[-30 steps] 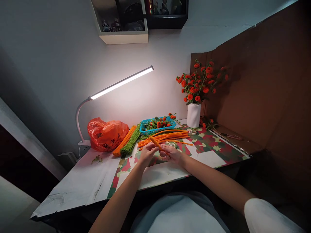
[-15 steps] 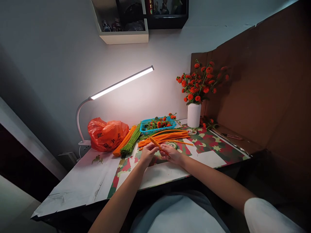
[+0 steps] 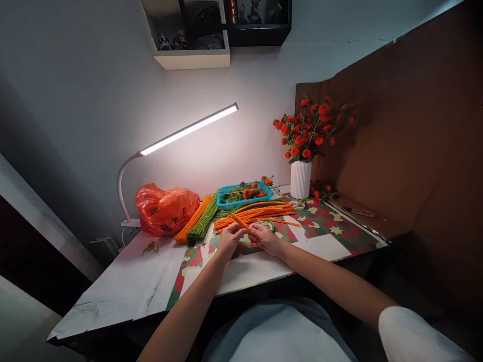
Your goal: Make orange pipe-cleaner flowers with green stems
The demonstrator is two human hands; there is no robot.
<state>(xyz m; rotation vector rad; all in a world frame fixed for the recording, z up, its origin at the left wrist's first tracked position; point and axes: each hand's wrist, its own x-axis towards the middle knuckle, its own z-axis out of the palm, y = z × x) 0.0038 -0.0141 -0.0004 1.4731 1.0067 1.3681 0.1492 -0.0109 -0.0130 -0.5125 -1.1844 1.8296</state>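
Observation:
An orange fuzzy stem is held between my two hands above the table, its far end tilted up to the left. My left hand pinches it from the left side. On the right, my right hand has its fingers closed round the same stem, close to the left fingertips. Just beyond the hands lie loose orange stems and a roll of green tape. A bundle of green stems rests beside a bundle of orange ones.
A blue basket holds orange flowers and greenery. Behind stand a white ribbed vase of orange flowers and a lit lamp. An orange plastic bag sits left. Pliers lie at the right by a cardboard panel.
Both hands keep nearly the same place and hold on the orange stem, with only a slight shift of the right fingers. The view has moved very slightly.

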